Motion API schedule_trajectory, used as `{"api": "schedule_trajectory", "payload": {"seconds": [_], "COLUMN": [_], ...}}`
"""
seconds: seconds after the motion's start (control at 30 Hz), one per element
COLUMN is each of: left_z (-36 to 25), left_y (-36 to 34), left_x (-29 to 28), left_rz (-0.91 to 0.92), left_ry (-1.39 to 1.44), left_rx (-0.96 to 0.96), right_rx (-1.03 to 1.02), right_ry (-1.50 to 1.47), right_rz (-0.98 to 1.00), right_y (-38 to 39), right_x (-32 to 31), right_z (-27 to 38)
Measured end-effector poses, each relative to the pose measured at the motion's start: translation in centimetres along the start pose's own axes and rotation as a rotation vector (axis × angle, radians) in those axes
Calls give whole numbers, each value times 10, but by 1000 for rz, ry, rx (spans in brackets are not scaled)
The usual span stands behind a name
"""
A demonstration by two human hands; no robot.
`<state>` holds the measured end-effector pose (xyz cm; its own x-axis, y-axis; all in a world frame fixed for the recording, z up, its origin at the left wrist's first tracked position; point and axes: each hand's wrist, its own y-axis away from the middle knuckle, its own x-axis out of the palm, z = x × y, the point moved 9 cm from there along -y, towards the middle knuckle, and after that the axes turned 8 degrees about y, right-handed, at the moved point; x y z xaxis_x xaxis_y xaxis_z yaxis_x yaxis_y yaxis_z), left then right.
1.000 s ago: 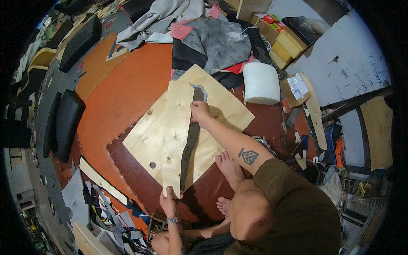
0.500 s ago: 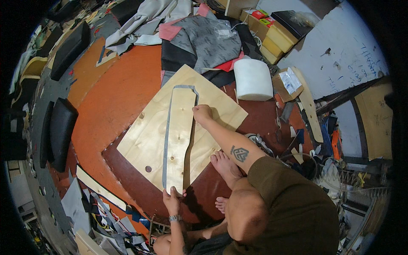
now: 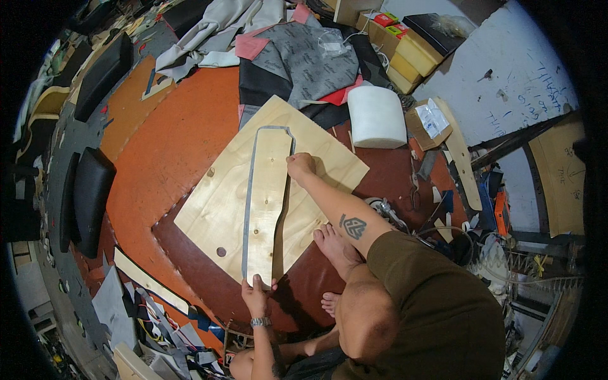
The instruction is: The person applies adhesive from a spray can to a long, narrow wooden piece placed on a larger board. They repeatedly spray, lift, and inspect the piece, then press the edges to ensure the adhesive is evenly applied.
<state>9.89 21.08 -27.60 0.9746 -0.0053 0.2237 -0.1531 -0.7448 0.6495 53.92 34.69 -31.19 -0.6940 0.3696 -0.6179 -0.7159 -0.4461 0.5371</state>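
Note:
A long, narrow plywood strip (image 3: 266, 201) with one notched side lies over a grey fabric piece (image 3: 249, 218), whose edge shows along the strip's left side and top. Beneath both is a square plywood board (image 3: 212, 209) with a round hole near its left corner. My left hand (image 3: 255, 296) is closed on the strip's near end, thumb on top and fingers below. With fingers pinched, my right hand (image 3: 301, 168) grips the strip's right edge toward the far end. Whether it also holds the fabric there is hidden.
Orange and dark-red sheeting (image 3: 168, 142) covers the floor. A white roll (image 3: 377, 117), a small carton (image 3: 429, 125) and scissors (image 3: 415, 187) lie to the right. Cloth pieces (image 3: 310, 63) are heaped at the back; black pads (image 3: 94, 183) lie left. My bare foot (image 3: 337, 253) is beside the board.
The strip's far end has shifted slightly over the grey fabric, and the edge showing at the top looks narrower. Both hands keep their grip, the left having moved up a little.

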Motion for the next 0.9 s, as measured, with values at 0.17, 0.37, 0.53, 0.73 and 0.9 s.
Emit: {"api": "schedule_trajectory", "payload": {"seconds": [0.17, 0.37, 0.53, 0.73, 0.9], "left_z": [0, -3, -1, 3, 2], "left_y": [-1, -3, -5, -9, -10], "left_x": [-1, -3, -7, -7, -6], "left_rz": [-18, -26, -69, -44, -49], "left_ry": [12, -7, -17, -16, -23], "left_rx": [3, -1, -32, -48, -22], "right_rx": [-13, 28, -11, -93, -141], "right_ry": [69, 80, 137, 247, 235], "right_rz": [13, 14, 34, 40, 46], "right_y": [2, 1, 1, 3, 29], "right_x": [-3, -4, -2, -1, -9], "right_z": [2, 0, 1, 5, 19]}}
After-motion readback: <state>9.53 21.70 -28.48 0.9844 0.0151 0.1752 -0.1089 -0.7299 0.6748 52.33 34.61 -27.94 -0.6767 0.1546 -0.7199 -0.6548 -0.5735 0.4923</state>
